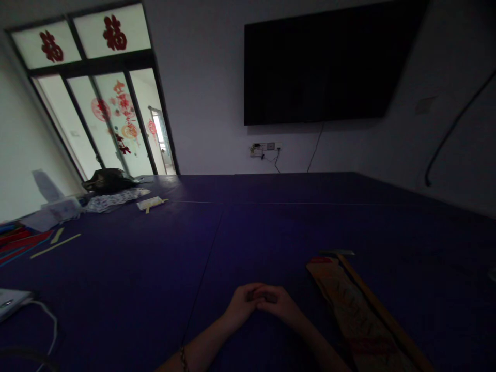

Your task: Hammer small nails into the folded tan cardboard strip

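Head view, clock positions from picture centre: 福 is read twice, as red characters (115,32) on the panes above the sliding door (137,85), 10 o'clock. Red and orange decals (130,130) on the door are lettered too, but cannot be read in full. Print on the long brown packet (344,297), 4 o'clock, is too dim to be read; dark marks are set between reddish bands.

Wooden-handled tool (377,305) is laid along the packet's right edge, flat metal head (345,252) at the far end, 4 o'clock.

Left hand (241,305) and right hand (279,304) are brought together at 6 o'clock, fingers curled and touching; whether anything is gripped between them cannot be told. Bracelet (183,359) is worn on the left wrist.

Purple-blue tabletop (135,289) is crossed by a dark seam and a thin pale line. Black plastic bag (110,180) is set down at 9 o'clock, yellow strips (56,246) towards 8. Dark TV (321,67) is wall-mounted at 1 o'clock, wired sockets (270,146) below. Room is dimly lit.
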Tool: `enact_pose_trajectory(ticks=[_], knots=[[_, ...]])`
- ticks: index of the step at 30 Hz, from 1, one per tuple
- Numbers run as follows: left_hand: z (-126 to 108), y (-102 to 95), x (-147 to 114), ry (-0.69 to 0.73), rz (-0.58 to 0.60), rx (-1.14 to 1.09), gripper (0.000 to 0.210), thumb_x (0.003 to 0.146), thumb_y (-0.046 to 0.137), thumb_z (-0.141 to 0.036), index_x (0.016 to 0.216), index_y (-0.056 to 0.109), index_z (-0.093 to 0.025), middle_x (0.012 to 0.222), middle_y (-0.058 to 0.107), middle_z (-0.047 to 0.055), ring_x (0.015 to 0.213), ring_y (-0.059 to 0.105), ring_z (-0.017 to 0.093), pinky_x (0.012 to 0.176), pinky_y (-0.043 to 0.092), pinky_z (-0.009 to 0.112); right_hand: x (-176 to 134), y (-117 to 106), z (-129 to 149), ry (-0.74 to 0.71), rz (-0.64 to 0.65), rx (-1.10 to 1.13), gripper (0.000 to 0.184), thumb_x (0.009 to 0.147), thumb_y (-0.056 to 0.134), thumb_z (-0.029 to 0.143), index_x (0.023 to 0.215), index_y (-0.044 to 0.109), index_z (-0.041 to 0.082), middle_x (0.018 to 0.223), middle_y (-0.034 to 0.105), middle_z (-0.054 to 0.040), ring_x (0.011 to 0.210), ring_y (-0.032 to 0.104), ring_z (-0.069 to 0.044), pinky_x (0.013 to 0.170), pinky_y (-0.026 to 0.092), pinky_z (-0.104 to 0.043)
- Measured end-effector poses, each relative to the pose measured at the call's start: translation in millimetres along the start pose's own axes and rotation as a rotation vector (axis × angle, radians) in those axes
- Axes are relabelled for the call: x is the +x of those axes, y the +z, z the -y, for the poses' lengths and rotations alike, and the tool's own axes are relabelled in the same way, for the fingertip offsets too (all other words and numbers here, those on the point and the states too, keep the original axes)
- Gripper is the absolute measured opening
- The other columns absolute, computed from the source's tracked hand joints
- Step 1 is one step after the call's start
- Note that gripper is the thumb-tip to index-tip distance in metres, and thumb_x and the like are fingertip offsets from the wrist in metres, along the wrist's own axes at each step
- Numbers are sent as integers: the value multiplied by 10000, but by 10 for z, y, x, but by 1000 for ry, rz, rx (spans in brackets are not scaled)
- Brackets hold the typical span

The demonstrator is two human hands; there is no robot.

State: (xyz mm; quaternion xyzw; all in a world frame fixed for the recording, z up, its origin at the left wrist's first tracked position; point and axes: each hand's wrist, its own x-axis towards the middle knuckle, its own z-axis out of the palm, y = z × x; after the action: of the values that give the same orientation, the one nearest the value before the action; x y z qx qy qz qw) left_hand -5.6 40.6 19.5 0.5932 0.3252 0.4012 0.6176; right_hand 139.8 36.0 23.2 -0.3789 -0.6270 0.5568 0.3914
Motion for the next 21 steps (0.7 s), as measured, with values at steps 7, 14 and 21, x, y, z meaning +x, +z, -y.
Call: enact_pose_trajectory(ticks=[7,14,21], knots=[[-40,7,-2,7,32,9,282,643,603,-202,912,642,-128,899,661,80,860,593,206,827,412,347,-2,5,-6,-1,-3,9,164,598,671,244,751,682,185,826,700,-54,787,636,-214,767,459,-359],[-54,11,-7,3,7,19,301,622,616,-188,916,644,-129,901,671,78,863,597,208,822,420,342,-5,4,11,4,-10,-6,200,596,676,309,749,681,182,801,698,-53,775,636,-221,765,461,-371],[-32,9,-5,-3,14,9,308,623,596,-170,925,641,-133,912,668,73,869,593,200,817,422,327,-12,15,28,0,-9,-8,206,599,679,308,760,680,180,822,701,-59,800,637,-227,786,458,-378]])
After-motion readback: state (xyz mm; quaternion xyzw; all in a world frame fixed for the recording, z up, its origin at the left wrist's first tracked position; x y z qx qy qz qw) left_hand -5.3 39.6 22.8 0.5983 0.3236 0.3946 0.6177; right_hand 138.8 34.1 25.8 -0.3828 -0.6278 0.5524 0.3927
